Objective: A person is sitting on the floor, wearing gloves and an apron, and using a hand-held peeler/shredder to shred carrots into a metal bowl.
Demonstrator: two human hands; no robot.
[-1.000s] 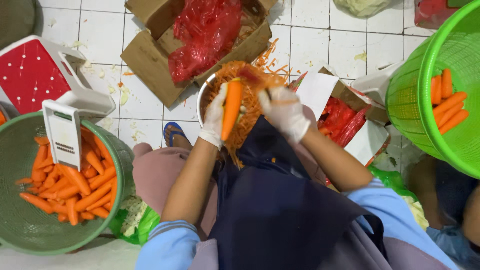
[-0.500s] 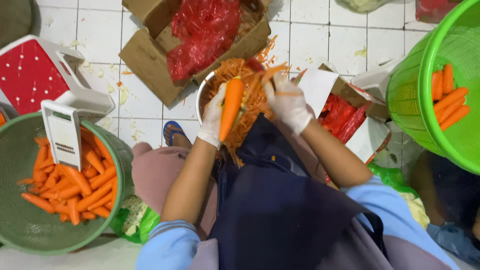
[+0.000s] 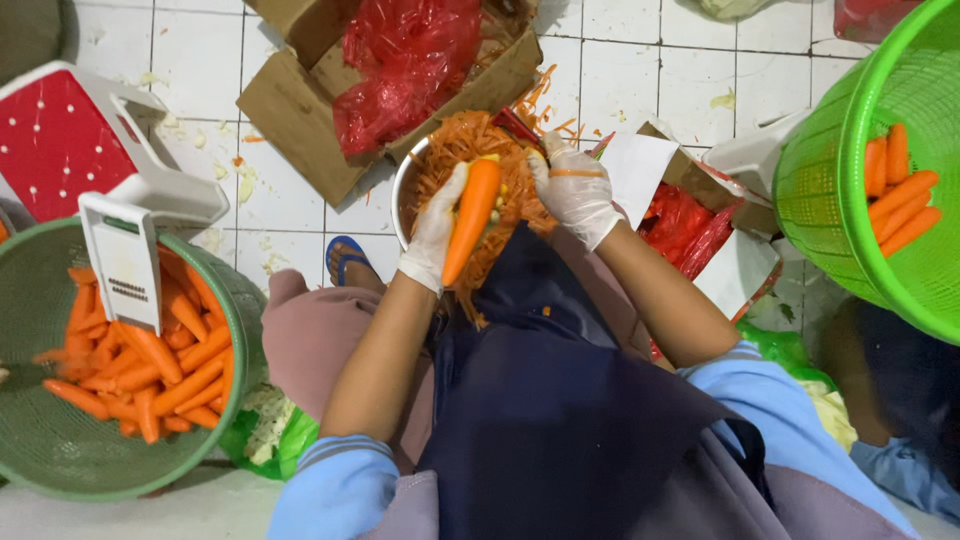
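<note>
My gloved left hand grips the carrot over the metal bowl of peelings, near its rim. My right hand clasps a red peeler. A slip on the wet skin could nick my fingers.

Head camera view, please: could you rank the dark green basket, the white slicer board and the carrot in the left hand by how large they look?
1. dark green basket, largest, partly cut off by the frame.
2. white slicer board.
3. carrot in the left hand, looking only slightly smaller than the board; unsure.
</note>
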